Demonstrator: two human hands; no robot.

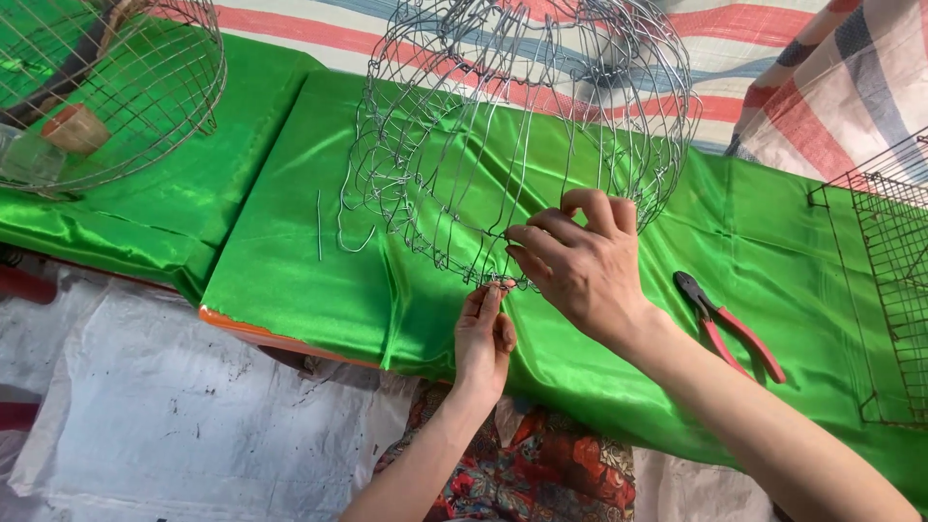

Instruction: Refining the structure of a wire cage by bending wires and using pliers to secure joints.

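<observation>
A round basket-shaped wire frame [464,126] of thin silver wire stands tilted on a green satin cloth [290,261]. My right hand [580,261] pinches the frame's lower rim wire from above. Just below it, my left hand [483,333] reaches up from underneath, its fingertips closed on the same rim wire. The two hands almost touch at the rim. A short straight wire piece [319,224] and a curved loose wire [353,242] lie on the cloth left of the frame.
Red-handled pliers [730,324] lie on the cloth right of my right forearm. A second round wire frame [116,87] stands at the far left. A flat rectangular wire grid [894,280] lies at the right edge. White sheeting [145,416] covers the floor below.
</observation>
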